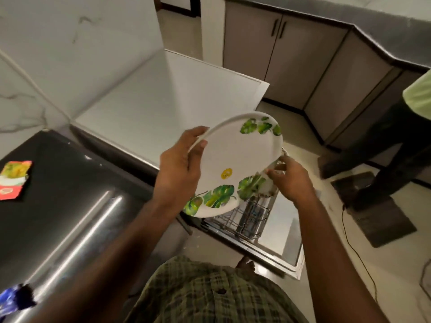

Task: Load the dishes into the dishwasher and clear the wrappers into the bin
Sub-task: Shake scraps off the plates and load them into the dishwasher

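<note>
A white plate (pixel 233 157) with green leaf prints and a yellow sticker is held tilted in the middle of the view. My left hand (pixel 179 169) grips its left rim, thumb on the face. My right hand (pixel 291 180) pinches the plate's lower right edge. Below the plate the dishwasher's wire rack (pixel 247 217) is pulled out over the open door (pixel 284 238). A red and yellow wrapper (pixel 14 180) lies on the dark counter at the far left. A blue wrapper (pixel 16 299) shows at the bottom left corner.
A white worktop (pixel 168 99) runs behind the plate against a marble wall. Grey cabinets (pixel 291 54) line the back right. Another person (pixel 405 136) stands at the right edge beside a dark floor mat (pixel 377 215) and a black cable (pixel 356 255).
</note>
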Demonstrator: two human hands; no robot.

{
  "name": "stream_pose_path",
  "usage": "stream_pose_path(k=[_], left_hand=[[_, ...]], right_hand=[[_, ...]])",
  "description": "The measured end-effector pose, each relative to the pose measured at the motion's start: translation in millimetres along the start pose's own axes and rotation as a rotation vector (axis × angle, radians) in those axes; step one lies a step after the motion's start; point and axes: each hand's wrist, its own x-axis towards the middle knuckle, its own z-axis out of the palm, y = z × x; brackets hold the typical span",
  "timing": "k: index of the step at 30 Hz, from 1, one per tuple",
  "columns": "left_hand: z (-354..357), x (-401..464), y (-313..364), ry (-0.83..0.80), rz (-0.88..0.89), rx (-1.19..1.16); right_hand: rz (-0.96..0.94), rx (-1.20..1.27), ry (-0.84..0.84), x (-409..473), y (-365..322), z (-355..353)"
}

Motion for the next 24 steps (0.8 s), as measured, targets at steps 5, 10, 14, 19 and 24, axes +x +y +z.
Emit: stream_pose_path(k=[5, 10, 14, 19, 24], left_hand=[[91, 9, 2, -0.344, 0.086, 0.169], [161, 2, -15, -0.598, 0.072, 0.225], [205, -2, -49, -0.754, 0.163, 0.277], [245, 5, -121, -0.786, 0.021, 0.246], [285, -5, -194, -0.598, -0.171, 0.094]], right_hand=[[-0.038, 0.016, 0.083, 13, 47, -47], [-0.051, -0.138, -0.004, 12, 101, -43], [-0.021, -0.05, -0.021, 8, 143, 1], [0.187, 0.181, 0.08, 6, 199, 62], [0.298, 0.301, 0.158, 24, 240, 112]])
